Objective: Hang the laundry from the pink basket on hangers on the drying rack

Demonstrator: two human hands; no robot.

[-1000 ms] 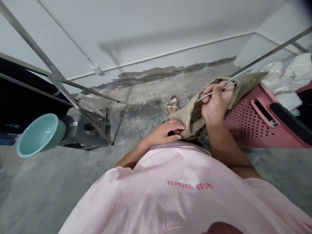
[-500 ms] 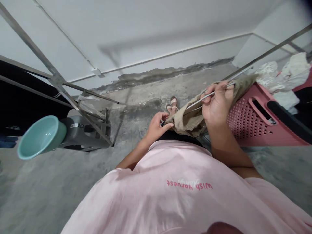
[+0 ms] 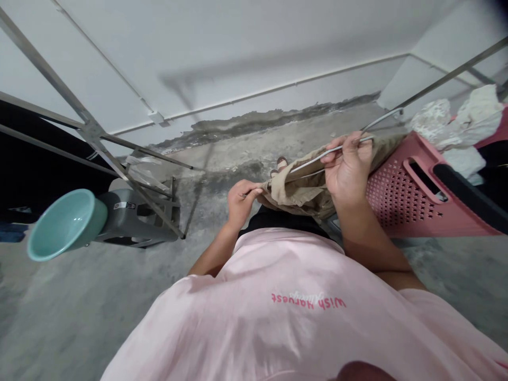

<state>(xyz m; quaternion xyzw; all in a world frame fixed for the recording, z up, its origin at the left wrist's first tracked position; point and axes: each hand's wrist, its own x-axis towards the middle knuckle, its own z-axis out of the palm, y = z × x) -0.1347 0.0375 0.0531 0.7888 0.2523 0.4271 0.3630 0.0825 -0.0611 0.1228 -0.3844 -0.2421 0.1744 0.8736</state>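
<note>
Dim, soft light; diffuse shadow on wall (image 3: 246,47); edges stretched.

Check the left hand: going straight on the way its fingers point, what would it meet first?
The khaki cloth, whose edge the left hand pinches at its fingertips. Past that edge, the hanger looks next in line, but one view leaves the depth unclear.
</note>
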